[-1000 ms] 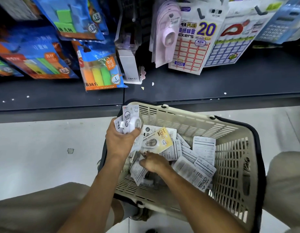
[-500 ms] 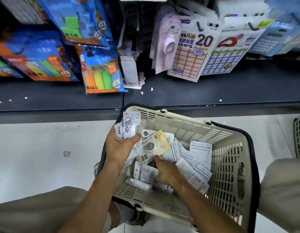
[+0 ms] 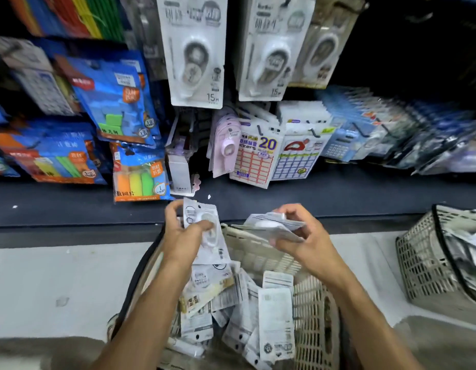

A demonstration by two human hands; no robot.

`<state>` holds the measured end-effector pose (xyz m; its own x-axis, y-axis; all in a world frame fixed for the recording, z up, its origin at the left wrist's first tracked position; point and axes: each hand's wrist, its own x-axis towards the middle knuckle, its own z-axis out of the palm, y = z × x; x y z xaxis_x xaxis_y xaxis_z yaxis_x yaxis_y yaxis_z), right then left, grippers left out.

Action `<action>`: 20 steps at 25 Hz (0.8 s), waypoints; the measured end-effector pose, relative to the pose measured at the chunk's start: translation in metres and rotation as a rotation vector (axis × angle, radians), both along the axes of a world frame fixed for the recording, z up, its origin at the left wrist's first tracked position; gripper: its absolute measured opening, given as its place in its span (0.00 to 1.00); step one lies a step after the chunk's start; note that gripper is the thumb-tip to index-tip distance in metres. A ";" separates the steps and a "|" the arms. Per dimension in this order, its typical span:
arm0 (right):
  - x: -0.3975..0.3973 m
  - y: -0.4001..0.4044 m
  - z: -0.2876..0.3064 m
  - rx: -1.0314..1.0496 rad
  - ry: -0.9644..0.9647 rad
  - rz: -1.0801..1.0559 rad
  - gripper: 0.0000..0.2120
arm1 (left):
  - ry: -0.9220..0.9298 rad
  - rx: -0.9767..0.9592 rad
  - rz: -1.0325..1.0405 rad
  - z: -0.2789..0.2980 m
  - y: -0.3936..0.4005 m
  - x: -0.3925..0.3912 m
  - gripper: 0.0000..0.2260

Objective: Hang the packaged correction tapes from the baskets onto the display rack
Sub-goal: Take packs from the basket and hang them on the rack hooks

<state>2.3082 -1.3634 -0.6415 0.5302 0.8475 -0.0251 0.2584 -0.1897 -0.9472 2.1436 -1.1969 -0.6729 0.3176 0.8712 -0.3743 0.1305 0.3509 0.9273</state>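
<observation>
- Head view, shop aisle: left hand curled round a small stack of packaged correction tapes, thumb pressed across the top card, held above the near basket.
- Right hand pinching a second pack by its edge, card lying nearly flat, just beside the left hand's stack.
- Packs judged light: thin stiff card backing, clear raised blister over the tape body. Likely slick on the plastic and easily bent at the card; best taken at the card edge, leaving the hang hole at the top free for the hook.
- Near basket, beige slatted plastic with dark rim, holding a loose heap of more packs, mostly face down, overlapping at all angles.
- Second basket on the floor to the right, well apart, holding shiny packets; contents too blurred to name.
- Display rack above the shelf: larger correction tapes already hanging on hooks, label sheets below them.
</observation>
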 end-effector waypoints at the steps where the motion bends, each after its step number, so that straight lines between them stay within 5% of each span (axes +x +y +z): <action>1: 0.001 -0.004 0.030 0.132 -0.182 0.011 0.21 | -0.106 0.000 -0.082 0.020 -0.008 0.017 0.27; 5: 0.012 -0.028 0.119 0.256 -1.085 0.147 0.33 | -0.412 -0.044 -0.376 0.110 -0.023 0.061 0.24; 8: 0.029 -0.054 0.160 0.193 -1.419 0.088 0.39 | -0.527 -0.222 -0.613 0.163 -0.038 0.065 0.15; 10: 0.039 -0.063 0.175 0.181 -1.503 -0.015 0.39 | -0.512 -0.283 -0.787 0.183 -0.051 0.067 0.23; 13: 0.048 -0.051 0.181 0.118 -1.382 -0.136 0.38 | -0.466 -0.197 -0.980 0.202 -0.057 0.080 0.28; 16: 0.078 -0.038 0.183 0.051 -1.234 0.038 0.43 | -0.418 -0.096 -0.903 0.207 -0.035 0.101 0.27; 18: 0.102 -0.035 0.185 0.004 -0.868 0.148 0.45 | -0.421 -0.041 -0.815 0.203 -0.016 0.112 0.29; 20: 0.110 -0.031 0.185 0.115 -0.293 0.008 0.35 | -0.412 0.024 -0.743 0.198 -0.006 0.124 0.32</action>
